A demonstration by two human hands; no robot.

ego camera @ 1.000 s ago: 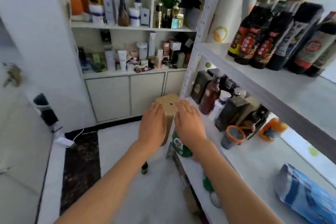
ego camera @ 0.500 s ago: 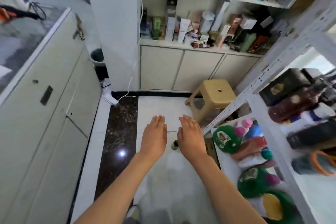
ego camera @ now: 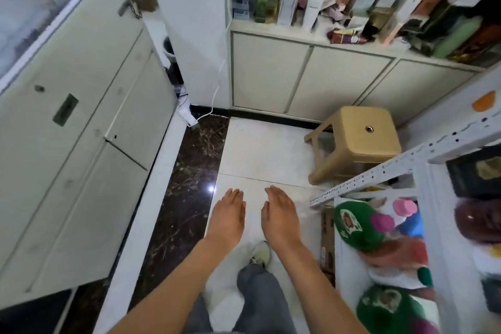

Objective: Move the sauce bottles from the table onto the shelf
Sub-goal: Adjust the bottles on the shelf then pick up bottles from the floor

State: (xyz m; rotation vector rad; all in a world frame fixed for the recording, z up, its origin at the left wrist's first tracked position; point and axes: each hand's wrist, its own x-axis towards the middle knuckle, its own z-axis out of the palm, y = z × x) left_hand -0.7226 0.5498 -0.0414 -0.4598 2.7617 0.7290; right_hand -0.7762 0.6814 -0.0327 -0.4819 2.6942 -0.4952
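Bare and flat, the left hand (ego camera: 227, 218) and right hand (ego camera: 280, 218) hung empty, fingers straight, over the white tiled floor (ego camera: 260, 154), beside the white perforated metal shelf (ego camera: 379, 175). No sauce bottles or table were in view. Such bottles would likely be heavy, smooth and breakable, best gripped round the body.

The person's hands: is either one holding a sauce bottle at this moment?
No, the left hand and right hand both reach forward over the floor with straight fingers and hold nothing.
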